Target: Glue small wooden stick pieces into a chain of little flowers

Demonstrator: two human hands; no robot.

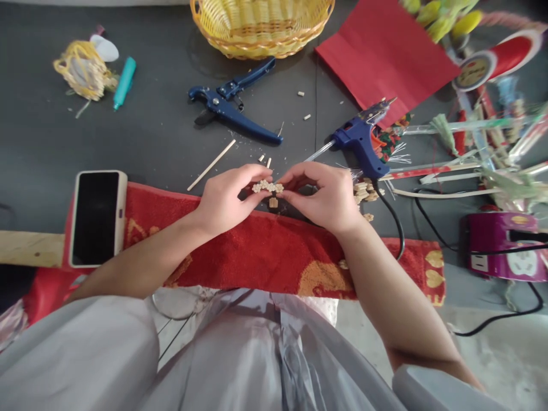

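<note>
Between my two hands is a short curved row of small pale wooden flower-shaped pieces (268, 186). My left hand (229, 197) pinches its left end between thumb and fingers. The right end is pinched the same way by my right hand (323, 194). Just below the row, a small light-brown bundle (273, 202) shows near the towel's edge. Short cut stick pieces (261, 158) lie just beyond my fingers. More of the wooden pieces (363, 191) are heaped beside my right wrist. Under my forearms stretches a red towel (257, 251) with gold patterns.
A blue glue gun (362, 142) with a black cord lies beyond my right hand. Farther off are a blue-handled cutter (235, 105), a thin stick (211, 165), a yellow basket (261, 28) and red paper (385, 51). A phone (95, 218) rests left; a purple power strip (505, 245) sits right.
</note>
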